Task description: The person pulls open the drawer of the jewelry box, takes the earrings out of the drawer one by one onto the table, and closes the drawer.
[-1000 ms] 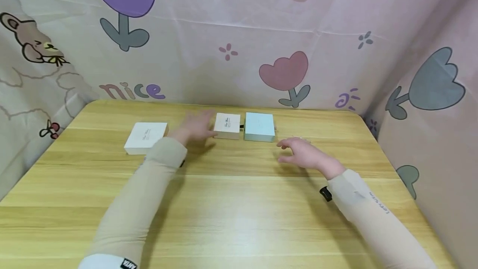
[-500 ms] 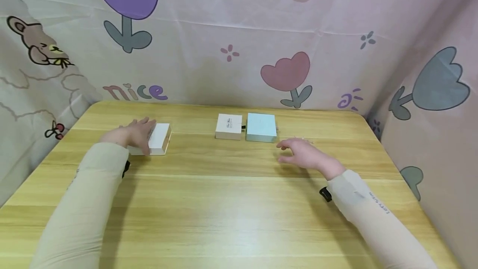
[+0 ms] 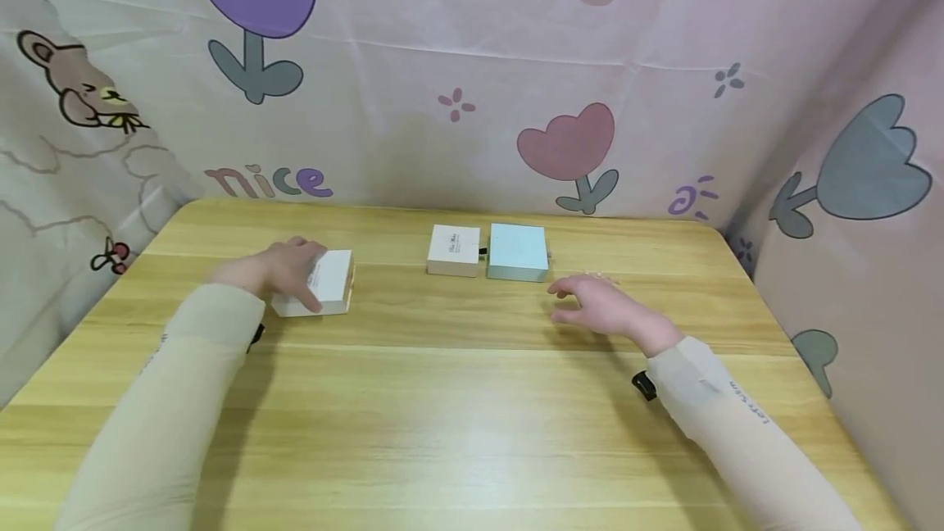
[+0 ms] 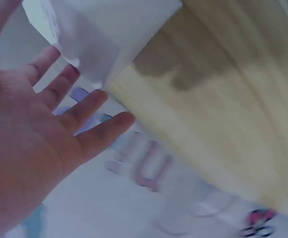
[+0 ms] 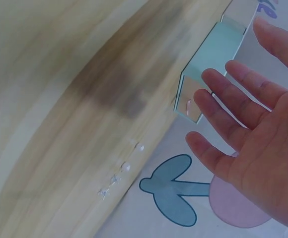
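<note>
Left of centre in the head view, the left hand [image 3: 288, 270] grips a white, flat rectangular box [image 3: 335, 277] printed with small lettering, thumb on its near side and fingers towards its far side, so the box lies beneath the hand and out to its right. The right hand [image 3: 601, 306], right of centre, holds nothing, fingers loosely bent and thumb apart, just below and right of a pale blue square box [image 3: 518, 248] beside a smaller off-white square box [image 3: 454, 247].
</note>
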Action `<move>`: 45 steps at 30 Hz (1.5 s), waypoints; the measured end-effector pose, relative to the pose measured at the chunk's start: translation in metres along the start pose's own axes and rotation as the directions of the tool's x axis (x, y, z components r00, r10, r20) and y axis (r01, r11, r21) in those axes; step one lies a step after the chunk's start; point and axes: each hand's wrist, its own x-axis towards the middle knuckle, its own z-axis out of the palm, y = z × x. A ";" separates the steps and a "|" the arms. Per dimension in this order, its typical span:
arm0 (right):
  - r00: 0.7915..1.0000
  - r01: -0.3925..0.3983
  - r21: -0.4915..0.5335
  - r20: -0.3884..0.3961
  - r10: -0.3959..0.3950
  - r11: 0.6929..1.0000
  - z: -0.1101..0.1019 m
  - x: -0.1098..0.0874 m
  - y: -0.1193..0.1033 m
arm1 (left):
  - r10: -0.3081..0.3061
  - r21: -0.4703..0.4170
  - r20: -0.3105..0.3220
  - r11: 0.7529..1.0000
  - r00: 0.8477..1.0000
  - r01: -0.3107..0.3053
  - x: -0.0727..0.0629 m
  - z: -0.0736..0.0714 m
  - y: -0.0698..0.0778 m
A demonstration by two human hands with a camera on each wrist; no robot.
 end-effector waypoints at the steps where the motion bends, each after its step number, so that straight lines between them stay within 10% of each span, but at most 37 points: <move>1: 1.000 0.003 0.000 -0.001 -0.003 1.000 0.001 0.001 0.000 | 0.010 0.025 -0.001 1.000 1.000 -0.010 0.001 0.001 0.007; 9: 1.000 0.015 0.020 0.006 -0.015 1.000 0.002 0.005 -0.005 | 0.016 0.114 0.048 0.993 0.999 -0.021 0.008 0.009 0.062; 31: 1.000 0.019 0.017 0.013 -0.019 1.000 0.005 0.008 -0.006 | 0.053 0.273 0.103 0.959 0.993 -0.080 0.026 0.034 0.146; 45: 1.000 -0.013 0.009 0.001 0.013 1.000 -0.004 -0.002 -0.002 | 0.204 0.223 -0.001 0.954 0.979 -0.199 0.021 0.062 0.126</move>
